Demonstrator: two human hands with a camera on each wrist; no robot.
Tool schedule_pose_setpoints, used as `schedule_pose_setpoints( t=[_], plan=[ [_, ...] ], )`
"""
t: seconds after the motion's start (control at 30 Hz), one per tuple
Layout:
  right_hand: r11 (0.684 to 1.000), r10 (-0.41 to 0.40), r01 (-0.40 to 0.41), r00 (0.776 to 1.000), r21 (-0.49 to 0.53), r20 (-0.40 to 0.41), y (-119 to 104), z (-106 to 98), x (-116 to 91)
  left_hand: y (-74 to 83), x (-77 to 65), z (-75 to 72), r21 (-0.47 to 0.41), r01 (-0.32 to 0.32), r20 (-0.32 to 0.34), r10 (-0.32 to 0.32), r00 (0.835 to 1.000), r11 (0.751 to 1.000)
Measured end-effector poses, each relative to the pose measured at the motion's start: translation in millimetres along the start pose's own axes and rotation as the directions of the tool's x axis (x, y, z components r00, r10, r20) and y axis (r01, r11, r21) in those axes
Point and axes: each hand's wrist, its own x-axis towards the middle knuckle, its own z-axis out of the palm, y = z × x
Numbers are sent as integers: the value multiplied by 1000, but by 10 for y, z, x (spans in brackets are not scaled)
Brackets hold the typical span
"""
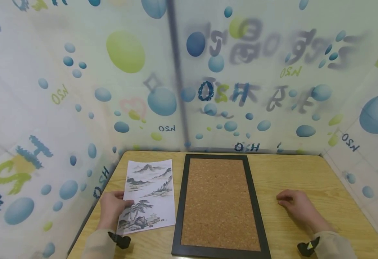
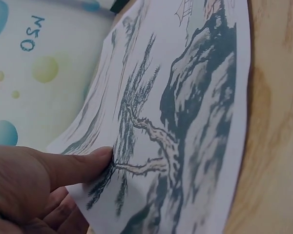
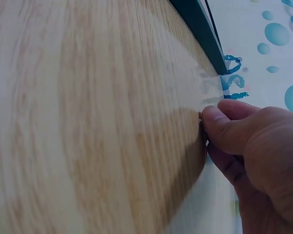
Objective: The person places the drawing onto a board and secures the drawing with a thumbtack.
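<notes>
My left hand [image 1: 112,207] pinches the left edge of a paper sheet [image 1: 160,212] printed with an ink landscape. In the left wrist view the thumb [image 2: 90,163] lies across the printed tree, with the other fingers under the paper [image 2: 200,141]. To the sheet's right lies a cork board [image 1: 219,205] in a dark frame. My right hand [image 1: 297,207] is over the wooden table, right of the board. Its thumb [image 3: 219,126] and forefinger come close together at the tips. A tiny dark spot shows there; whether anything is held is unclear.
The wooden table [image 1: 296,172] stands against walls covered with a bubble-patterned sheet [image 1: 127,118] on the left, back and right. Dark bands with cameras circle both wrists.
</notes>
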Motion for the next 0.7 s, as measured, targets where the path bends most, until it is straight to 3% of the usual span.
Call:
schedule_pose_setpoints(
  t=[0.37,0.7],
  plan=[
    [1000,28,-28,1000,1,-11,-7,-13,3,-22,-4,-57,17,-30,57,29,998,999],
    [998,65,-65,997,-1,-39,-47,-50,-16,-41,29,-59,-48,68,108,-63,992,997]
  ],
)
